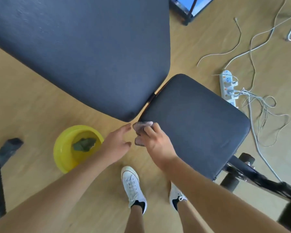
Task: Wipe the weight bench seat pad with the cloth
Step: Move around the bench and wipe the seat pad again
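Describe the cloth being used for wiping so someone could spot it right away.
Find the smaller dark seat pad of the weight bench. At its near left corner, the right hand holds a pale pinkish cloth. The other cloth is dark green and sits in the yellow basin.

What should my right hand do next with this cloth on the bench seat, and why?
Probably sweep the right hand with the pink cloth across the seat pad toward its far edge. The cloth sits only at the pad's near corner, by the gap to the back pad, so most of the seat looks unwiped.
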